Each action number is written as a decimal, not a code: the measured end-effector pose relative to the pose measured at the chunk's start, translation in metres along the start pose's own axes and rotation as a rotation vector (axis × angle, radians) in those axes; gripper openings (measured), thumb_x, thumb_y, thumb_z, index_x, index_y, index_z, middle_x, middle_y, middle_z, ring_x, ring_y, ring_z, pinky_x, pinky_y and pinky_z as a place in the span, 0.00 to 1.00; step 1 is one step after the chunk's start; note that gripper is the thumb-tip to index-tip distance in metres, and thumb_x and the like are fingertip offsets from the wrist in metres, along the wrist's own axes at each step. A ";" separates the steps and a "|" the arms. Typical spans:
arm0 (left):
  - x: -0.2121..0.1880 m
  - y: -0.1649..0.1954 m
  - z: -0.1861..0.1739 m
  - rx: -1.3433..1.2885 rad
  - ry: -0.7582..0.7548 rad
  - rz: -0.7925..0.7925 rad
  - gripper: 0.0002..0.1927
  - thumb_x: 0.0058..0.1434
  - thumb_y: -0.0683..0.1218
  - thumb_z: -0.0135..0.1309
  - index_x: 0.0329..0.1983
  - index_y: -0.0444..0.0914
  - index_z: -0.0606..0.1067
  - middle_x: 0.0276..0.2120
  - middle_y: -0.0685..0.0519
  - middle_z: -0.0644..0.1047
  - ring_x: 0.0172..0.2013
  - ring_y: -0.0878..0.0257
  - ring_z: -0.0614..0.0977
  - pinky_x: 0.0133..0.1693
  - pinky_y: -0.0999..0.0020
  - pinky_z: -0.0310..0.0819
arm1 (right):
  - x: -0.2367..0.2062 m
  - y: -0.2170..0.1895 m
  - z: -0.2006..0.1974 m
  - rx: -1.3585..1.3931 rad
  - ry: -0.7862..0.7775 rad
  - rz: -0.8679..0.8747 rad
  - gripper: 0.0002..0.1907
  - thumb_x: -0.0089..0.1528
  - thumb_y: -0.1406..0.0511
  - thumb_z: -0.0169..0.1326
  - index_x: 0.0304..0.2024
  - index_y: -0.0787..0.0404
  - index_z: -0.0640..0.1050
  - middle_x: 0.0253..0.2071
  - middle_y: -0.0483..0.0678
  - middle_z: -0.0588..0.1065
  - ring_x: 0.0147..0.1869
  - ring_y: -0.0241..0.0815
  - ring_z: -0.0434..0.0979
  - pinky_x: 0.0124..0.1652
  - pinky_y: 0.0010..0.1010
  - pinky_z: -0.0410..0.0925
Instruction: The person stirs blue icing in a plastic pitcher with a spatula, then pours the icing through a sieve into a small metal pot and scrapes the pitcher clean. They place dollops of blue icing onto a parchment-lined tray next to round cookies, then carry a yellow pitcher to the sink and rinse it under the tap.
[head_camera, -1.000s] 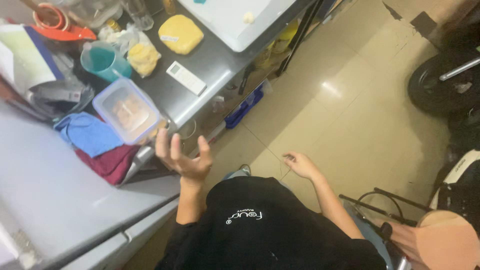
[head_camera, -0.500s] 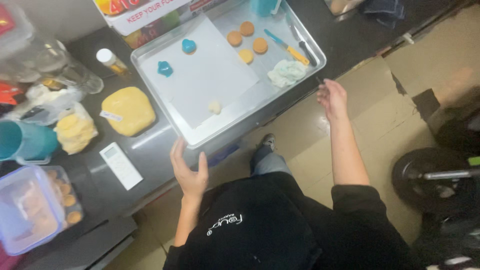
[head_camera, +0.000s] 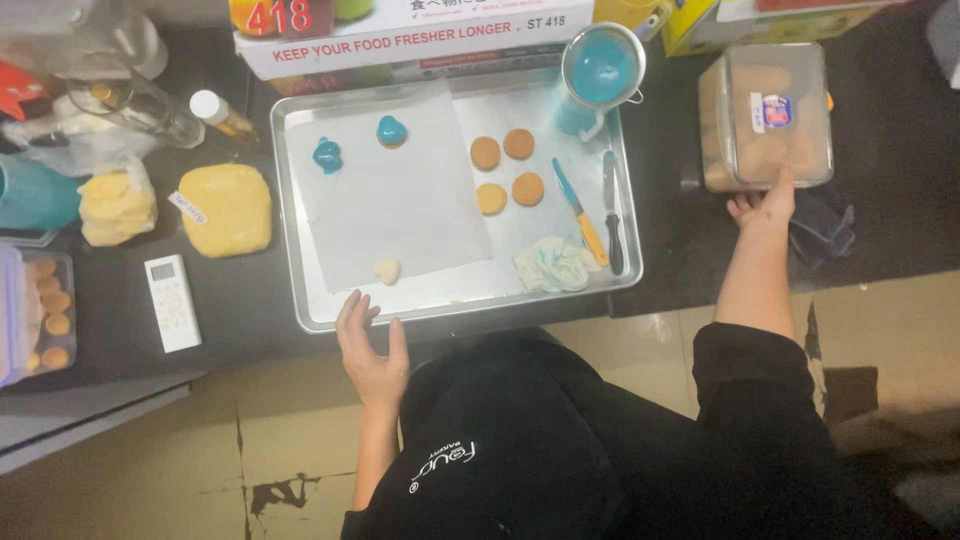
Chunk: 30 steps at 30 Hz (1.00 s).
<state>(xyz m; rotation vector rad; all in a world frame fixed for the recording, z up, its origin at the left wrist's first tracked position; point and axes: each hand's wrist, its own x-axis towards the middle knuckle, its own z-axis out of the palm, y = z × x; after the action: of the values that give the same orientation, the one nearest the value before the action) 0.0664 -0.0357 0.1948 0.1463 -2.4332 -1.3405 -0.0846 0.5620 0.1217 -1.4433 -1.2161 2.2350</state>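
Note:
A metal baking tray (head_camera: 622, 210) lies on the dark counter in front of me. On it are a sheet of white parchment (head_camera: 400, 215), two teal blobs (head_camera: 328, 155), a pale dough piece (head_camera: 386, 270), several round biscuits (head_camera: 507, 168), a teal-and-yellow knife (head_camera: 581, 212), a dark-handled knife (head_camera: 612, 212), a crumpled cloth (head_camera: 553, 265) and a cup of teal paste (head_camera: 599, 70). My left hand (head_camera: 368, 345) rests open at the tray's front edge. My right hand (head_camera: 765, 205) touches the near side of a clear plastic container of biscuits (head_camera: 765, 115).
Left of the tray lie a yellow dough slab (head_camera: 226, 208), a bagged yellow lump (head_camera: 116, 203), a white remote-shaped device (head_camera: 172, 302), a small bottle (head_camera: 218, 112) and a tub of biscuits (head_camera: 45, 315). Boxes (head_camera: 410, 35) line the back. A dark cloth (head_camera: 825, 225) lies by the container.
The view has swung from the floor and counter end to the tray. My left hand has come to the tray's front edge. My right hand has reached to the clear container.

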 end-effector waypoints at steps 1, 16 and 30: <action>0.000 0.004 0.004 -0.008 0.002 -0.010 0.25 0.62 0.38 0.56 0.63 0.31 0.68 0.64 0.39 0.68 0.51 0.51 0.80 0.53 0.59 0.75 | 0.007 0.000 0.000 0.007 0.027 -0.024 0.52 0.52 0.37 0.55 0.73 0.50 0.57 0.73 0.54 0.58 0.75 0.57 0.59 0.65 0.59 0.51; 0.031 0.036 0.044 0.059 -0.100 0.071 0.18 0.62 0.39 0.57 0.56 0.34 0.74 0.61 0.41 0.71 0.52 0.50 0.80 0.53 0.59 0.75 | 0.046 -0.001 0.000 0.053 0.206 -0.137 0.52 0.52 0.41 0.62 0.71 0.54 0.58 0.73 0.55 0.58 0.76 0.61 0.55 0.65 0.70 0.48; 0.029 0.033 0.036 0.096 -0.043 0.040 0.15 0.63 0.40 0.57 0.53 0.35 0.76 0.62 0.41 0.71 0.60 0.46 0.76 0.58 0.56 0.72 | 0.051 -0.015 0.010 0.324 -0.096 -0.121 0.42 0.58 0.45 0.53 0.71 0.48 0.59 0.72 0.51 0.60 0.75 0.58 0.58 0.66 0.71 0.51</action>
<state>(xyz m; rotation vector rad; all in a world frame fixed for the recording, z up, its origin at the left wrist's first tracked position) 0.0294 0.0034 0.2119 0.0939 -2.5242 -1.2226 -0.1216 0.5959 0.1011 -1.1229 -0.8863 2.3091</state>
